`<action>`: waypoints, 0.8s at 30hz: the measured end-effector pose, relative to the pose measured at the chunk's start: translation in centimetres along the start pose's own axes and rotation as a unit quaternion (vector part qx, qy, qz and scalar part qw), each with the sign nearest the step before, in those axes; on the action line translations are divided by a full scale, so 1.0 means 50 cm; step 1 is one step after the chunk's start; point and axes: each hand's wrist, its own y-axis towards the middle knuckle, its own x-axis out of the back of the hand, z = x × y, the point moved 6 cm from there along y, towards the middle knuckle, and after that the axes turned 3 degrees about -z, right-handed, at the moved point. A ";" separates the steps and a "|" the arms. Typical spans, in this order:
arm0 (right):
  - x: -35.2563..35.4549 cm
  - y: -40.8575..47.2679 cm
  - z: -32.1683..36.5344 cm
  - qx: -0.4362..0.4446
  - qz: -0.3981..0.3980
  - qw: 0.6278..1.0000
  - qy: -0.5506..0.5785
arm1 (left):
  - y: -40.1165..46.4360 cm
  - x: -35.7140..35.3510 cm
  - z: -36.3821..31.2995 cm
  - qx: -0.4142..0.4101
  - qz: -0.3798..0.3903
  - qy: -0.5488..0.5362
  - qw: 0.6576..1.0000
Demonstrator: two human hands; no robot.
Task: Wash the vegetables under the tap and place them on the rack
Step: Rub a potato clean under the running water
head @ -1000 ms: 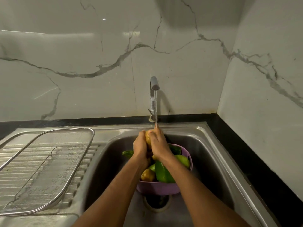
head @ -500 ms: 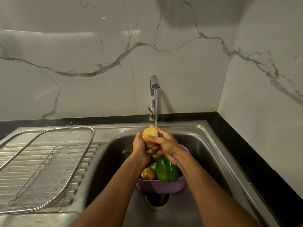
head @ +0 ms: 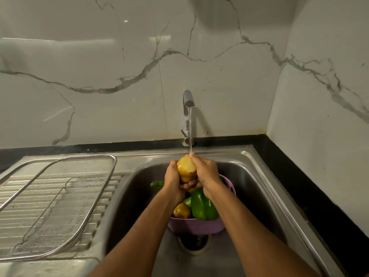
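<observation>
Both hands hold a yellow potato [head: 186,168] over the sink [head: 257,176], under the thin stream from the tap [head: 187,100]. My left hand [head: 174,180] grips its left side and my right hand [head: 205,172] wraps its right side and top. Below them a purple bowl [head: 196,226] holds a green bell pepper [head: 202,206], another potato [head: 181,211] and a green vegetable [head: 157,184] at the back left. The wire mesh rack [head: 58,200] lies on the draining board to the left, with nothing on it.
The drain [head: 192,244] sits below the bowl. A black counter strip [head: 311,196] runs along the right and back of the sink. Marble wall panels [head: 319,96] close in behind and to the right.
The hands have turned the potato under the stream, so more of its yellow side shows now. My right hand has shifted from the front to the potato's right side.
</observation>
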 end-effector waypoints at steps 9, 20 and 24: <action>-0.003 -0.001 -0.002 -0.009 0.199 0.979 0.038 | 0.009 0.005 -0.007 0.025 0.009 -0.057 0.998; 0.006 0.003 0.007 0.027 -0.038 0.999 0.006 | -0.040 -0.020 -0.027 -0.217 -0.033 0.087 0.972; 0.012 0.004 0.020 0.101 -0.044 0.989 -0.101 | -0.067 -0.014 -0.038 -0.279 -0.009 0.198 0.940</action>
